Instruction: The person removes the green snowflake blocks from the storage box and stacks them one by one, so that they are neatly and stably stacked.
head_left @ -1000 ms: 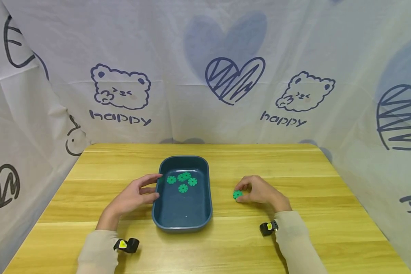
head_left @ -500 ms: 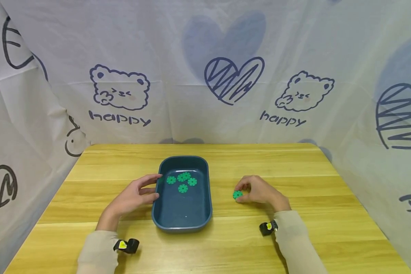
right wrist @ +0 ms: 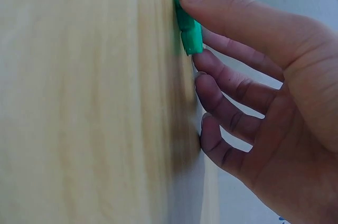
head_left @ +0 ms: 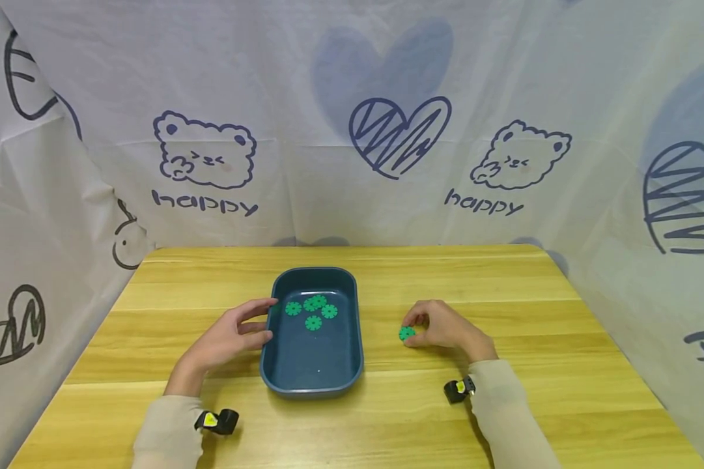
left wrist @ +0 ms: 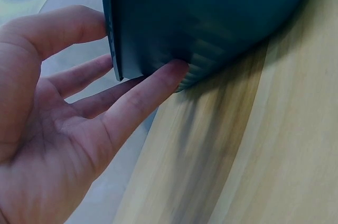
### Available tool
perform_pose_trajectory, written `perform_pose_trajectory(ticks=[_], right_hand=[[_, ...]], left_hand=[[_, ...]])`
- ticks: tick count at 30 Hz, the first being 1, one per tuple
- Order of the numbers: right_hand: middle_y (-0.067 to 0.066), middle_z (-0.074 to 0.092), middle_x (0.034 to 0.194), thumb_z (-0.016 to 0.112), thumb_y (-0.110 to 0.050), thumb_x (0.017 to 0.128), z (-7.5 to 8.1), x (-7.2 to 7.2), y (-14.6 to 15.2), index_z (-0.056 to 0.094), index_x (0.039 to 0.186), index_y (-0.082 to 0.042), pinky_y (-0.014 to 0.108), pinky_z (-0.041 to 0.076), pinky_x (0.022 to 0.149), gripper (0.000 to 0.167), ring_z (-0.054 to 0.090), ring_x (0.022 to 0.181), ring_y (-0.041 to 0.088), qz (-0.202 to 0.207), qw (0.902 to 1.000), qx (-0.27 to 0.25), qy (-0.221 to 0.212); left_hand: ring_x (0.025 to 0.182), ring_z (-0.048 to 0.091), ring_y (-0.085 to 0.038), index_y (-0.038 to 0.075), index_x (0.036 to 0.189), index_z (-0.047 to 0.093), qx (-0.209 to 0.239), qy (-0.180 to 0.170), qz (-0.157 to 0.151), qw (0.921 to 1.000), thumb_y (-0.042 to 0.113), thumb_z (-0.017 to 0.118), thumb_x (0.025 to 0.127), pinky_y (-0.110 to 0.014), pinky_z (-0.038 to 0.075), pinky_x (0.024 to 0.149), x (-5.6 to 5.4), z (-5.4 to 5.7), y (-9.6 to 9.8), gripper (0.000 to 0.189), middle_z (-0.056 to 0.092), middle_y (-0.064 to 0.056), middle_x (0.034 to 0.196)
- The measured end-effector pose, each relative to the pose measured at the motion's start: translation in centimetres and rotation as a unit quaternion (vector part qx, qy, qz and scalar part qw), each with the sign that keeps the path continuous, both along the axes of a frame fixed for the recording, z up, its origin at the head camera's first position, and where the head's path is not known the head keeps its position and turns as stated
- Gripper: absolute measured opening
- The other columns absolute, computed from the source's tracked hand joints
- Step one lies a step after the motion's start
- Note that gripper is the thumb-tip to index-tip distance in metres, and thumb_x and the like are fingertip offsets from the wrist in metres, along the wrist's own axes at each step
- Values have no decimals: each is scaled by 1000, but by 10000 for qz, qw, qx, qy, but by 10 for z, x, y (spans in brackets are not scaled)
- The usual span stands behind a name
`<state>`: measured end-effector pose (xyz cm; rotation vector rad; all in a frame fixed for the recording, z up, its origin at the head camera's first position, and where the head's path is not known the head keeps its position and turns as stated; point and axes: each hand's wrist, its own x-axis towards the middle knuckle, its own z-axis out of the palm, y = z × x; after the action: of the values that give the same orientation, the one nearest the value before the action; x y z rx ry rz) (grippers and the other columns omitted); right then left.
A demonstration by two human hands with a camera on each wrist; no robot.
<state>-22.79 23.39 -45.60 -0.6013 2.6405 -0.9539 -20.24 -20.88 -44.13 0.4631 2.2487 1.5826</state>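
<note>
A dark blue tray (head_left: pixel 312 365) stands on the table with several green interlocking discs (head_left: pixel 313 323) lying flat inside, mostly toward its far half. My left hand (head_left: pixel 234 335) rests against the tray's left side. In the left wrist view its fingers (left wrist: pixel 153 89) are only lightly bent and touch the rim and outer wall. To the right of the tray, my right hand (head_left: pixel 442 327) pinches another green interlocking disc (head_left: pixel 407 333) low at the tabletop. The right wrist view shows the thumb on one edge of this disc (right wrist: pixel 191 38) and the other fingers curled at the tabletop.
The wooden table (head_left: pixel 457 273) reaches back to a white printed cloth (head_left: pixel 305 182), which also hangs at both sides. A black camera sits at each wrist.
Both hands, the tray and the discs stay practically where they were; only the head view shifts very slightly.
</note>
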Motion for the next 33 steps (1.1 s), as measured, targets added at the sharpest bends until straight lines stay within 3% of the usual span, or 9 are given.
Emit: perform_pose_trajectory(ticks=[12, 24, 33], right_hand=[[-2, 71, 103, 87, -26, 84, 1, -1, 0, 77, 102, -16, 36, 57, 91, 23, 63, 96, 15, 9, 10000, 4, -36], [0, 74, 105, 72, -23, 98, -1, -4, 7, 77, 107, -14, 26, 57, 83, 14, 63, 90, 9, 255, 9993, -6, 264], [1, 75, 103, 69, -21, 100, 2, -5, 5, 77, 109, -11, 26, 57, 80, 16, 64, 87, 11, 7, 9998, -208, 41]], left_hand=[[141, 47, -53, 2, 158, 35, 42, -44, 46, 10000, 9, 65, 100, -37, 63, 95, 0, 0, 0, 65, 36, -30, 162], [141, 48, -52, 2, 158, 35, 57, -71, 72, 9999, 9, 65, 100, -37, 63, 95, 1, 2, 0, 65, 36, -29, 161], [141, 49, -52, 3, 158, 36, 42, -94, 91, 9999, 10, 65, 100, -37, 63, 95, 1, 3, 1, 65, 37, -29, 161]])
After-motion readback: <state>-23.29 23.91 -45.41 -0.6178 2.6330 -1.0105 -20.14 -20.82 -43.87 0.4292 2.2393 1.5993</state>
